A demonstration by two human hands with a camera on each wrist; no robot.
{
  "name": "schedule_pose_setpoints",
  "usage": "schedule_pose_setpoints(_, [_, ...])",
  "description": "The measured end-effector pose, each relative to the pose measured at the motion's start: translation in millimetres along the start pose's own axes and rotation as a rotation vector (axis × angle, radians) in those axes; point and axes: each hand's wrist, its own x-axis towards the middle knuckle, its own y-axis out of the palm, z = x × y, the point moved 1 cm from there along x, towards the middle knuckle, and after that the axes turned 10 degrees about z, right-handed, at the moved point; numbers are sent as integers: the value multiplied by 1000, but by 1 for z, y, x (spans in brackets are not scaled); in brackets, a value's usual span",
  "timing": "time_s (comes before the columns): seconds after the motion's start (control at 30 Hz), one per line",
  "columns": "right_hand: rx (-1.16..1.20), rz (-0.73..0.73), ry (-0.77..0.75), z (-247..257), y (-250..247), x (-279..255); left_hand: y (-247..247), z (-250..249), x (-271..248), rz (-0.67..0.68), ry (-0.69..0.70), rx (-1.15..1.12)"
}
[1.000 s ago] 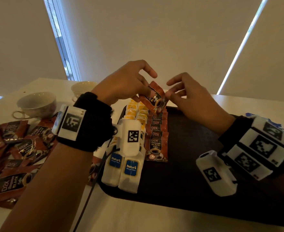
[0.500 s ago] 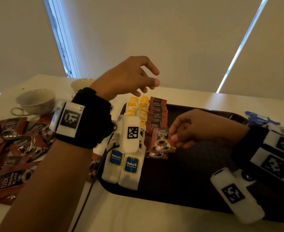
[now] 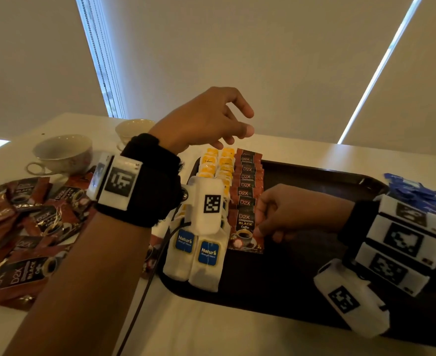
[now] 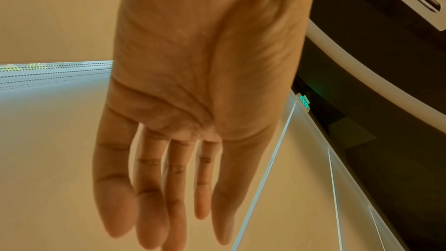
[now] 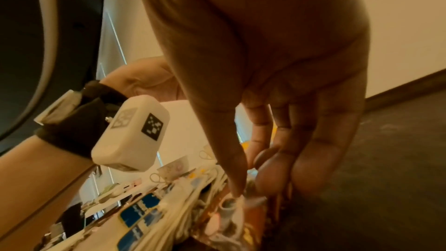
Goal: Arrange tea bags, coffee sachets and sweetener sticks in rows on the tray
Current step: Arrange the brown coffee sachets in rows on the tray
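On the tray [image 3: 301, 291], your right hand [image 3: 292, 214] pinches the nearest coffee sachet [image 3: 246, 231]. Left hand [image 3: 206, 122] hovers above, fingers loosely spread, holding nothing.

Middle stretch of the tea bags [image 3: 203, 255] hidden behind the left wrist camera. Right fingers [image 3: 263, 228] curled under the hand, contact with the nearest coffee sachet [image 3: 246, 231] unclear. Sachet print blurred in the right wrist view. Tray [image 3: 327, 176] near edge cut off by the right wrist.

office-like room: exit sign [image 4: 304, 102], roller blinds [image 3: 211, 47], white table [image 3: 211, 330]
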Motion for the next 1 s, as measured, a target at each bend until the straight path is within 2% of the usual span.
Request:
schedule_pose_setpoints(0.17, [-143, 19, -76, 16, 8, 0, 1, 0, 0, 6, 3, 14])
schedule_pose_setpoints(0.47, [-350, 18, -31, 23, 14, 16, 1, 0, -1, 14, 5, 26])
schedule_pose_setpoints(0.73, [-367, -8, -71, 19, 14, 15, 1, -1, -1, 17, 6, 37])
schedule_pose_setpoints(0.9, [-336, 78, -74, 12, 15, 8, 4, -2, 0, 22, 3, 45])
schedule_pose_setpoints(1.0, [-336, 78, -85, 12, 14, 8, 4, -2, 1, 28, 3, 48])
